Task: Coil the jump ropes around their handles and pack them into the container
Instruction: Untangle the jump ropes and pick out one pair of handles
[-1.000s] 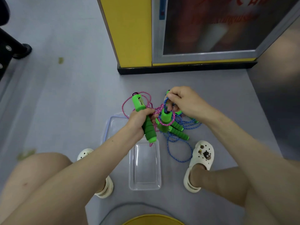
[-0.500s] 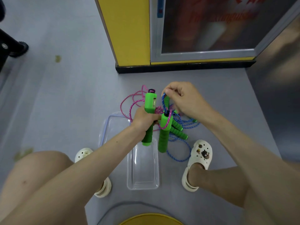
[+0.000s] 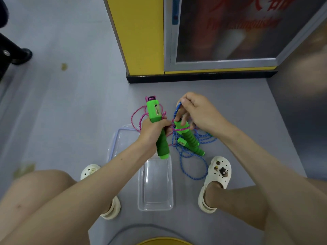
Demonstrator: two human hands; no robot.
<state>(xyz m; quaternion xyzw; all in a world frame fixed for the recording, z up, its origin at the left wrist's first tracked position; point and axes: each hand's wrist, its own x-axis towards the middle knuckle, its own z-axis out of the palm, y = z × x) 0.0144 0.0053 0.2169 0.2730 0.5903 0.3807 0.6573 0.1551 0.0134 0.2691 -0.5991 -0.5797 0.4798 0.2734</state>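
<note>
1. While the left hand [image 3: 153, 131] wraps tight round the middle of one green handle [image 3: 154, 112], held near upright at frame centre, the pink rope [image 3: 135, 119] loops out to its left. The rope also crosses a second handle [image 3: 184, 132] just to the right.
2. The right hand [image 3: 198, 112], centre right with fingers curled, pinches a raised loop of the blue rope [image 3: 193, 167]. It also touches the second handle's top, and which of the two it really holds is hard to tell.
3. Change: a second ago the gripped handle leaned to the upper left, and now it stands straighter. The second handle hung straight down half a second ago and now tilts under the right fingers. This reads as separating pink from blue, with coiling not yet begun.
4. The rest of the blue rope lies loose on the floor [image 3: 70, 103] with a third handle [image 3: 192, 147] in it, just right of the container [image 3: 155, 208].
5. The container is clear, sits lower centre and has nothing in it. What looks like its lid [image 3: 120, 138] is at its upper left, partly behind the left forearm.
6. Hidden: a fourth handle is not made out, and the cord crossings under both hands are unreadable. The yellow cabinet [image 3: 141, 32] is cut off at the top. White clogs [image 3: 219, 174] flank the container.
</note>
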